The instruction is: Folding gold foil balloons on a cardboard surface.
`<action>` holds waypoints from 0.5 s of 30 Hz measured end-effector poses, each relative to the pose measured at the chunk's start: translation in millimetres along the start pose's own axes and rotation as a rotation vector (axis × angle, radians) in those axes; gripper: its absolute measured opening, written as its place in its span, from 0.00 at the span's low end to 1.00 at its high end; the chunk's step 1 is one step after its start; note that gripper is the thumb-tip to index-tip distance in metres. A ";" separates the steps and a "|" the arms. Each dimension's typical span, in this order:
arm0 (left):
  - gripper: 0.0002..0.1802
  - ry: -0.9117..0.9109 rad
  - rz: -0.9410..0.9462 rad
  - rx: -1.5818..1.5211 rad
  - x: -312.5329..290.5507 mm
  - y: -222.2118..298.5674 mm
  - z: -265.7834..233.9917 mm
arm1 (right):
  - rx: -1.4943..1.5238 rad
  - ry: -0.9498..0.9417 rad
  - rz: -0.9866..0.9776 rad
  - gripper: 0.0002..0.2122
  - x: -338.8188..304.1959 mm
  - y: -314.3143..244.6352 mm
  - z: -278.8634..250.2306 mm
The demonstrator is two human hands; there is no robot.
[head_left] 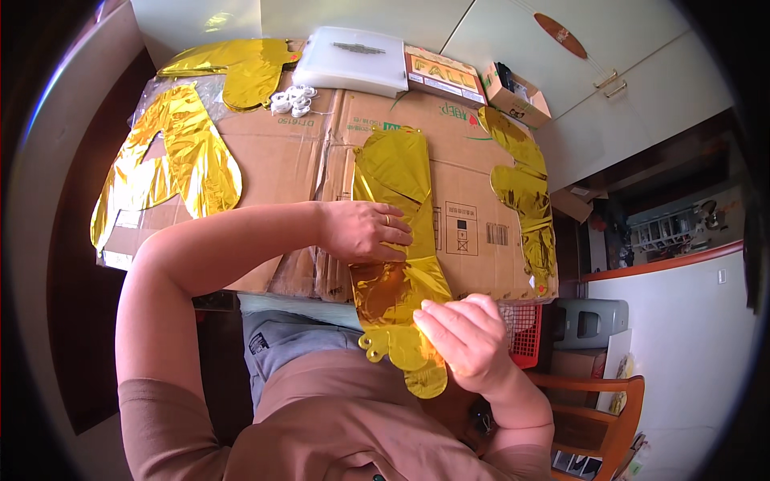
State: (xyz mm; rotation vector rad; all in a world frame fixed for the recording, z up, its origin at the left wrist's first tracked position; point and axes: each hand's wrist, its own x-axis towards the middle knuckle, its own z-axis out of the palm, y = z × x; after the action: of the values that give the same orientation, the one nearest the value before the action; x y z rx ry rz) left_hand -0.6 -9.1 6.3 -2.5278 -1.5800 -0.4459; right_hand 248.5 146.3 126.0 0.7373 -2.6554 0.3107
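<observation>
A long flat gold foil balloon (393, 164) runs down the middle of the cardboard-covered table, its near end hanging past the front edge toward my lap. My left hand (365, 230), with a ring on one finger, lies palm down across the balloon's middle, fingers stretched over the foil. Close to the near end, my right hand (465, 338) pinches the right edge of the foil between thumb and fingers. Small round tabs with holes stick out at the left of that end. Creases and a folded line show in the upper foil.
Other flat gold foil balloons lie around: an A-shaped one (204, 164) at left, one (249, 84) at back left, one (529, 192) at right. White string (293, 101), a clear plastic case (350, 62), a printed box (445, 74) and a small carton (517, 94) line the back. A wooden chair (634, 401) stands at lower right.
</observation>
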 end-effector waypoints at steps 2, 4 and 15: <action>0.23 0.002 0.006 0.010 0.7 -0.1 1.8 | -0.008 -0.002 -0.006 0.13 9.6 5.2 -4.8; 0.24 -0.016 -0.007 -0.004 -0.6 1.0 3.5 | 0.018 -0.001 0.003 0.12 21.1 14.8 -7.4; 0.31 0.407 -0.790 -0.997 -18.1 21.0 1.1 | 0.582 -0.224 0.544 0.06 80.8 105.7 1.0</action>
State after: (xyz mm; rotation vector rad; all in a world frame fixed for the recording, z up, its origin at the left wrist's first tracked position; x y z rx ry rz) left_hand 11.0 -33.6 0.7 -1.8247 -2.4879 -2.1045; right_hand 127.6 198.2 145.8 0.1753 -2.9614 1.2457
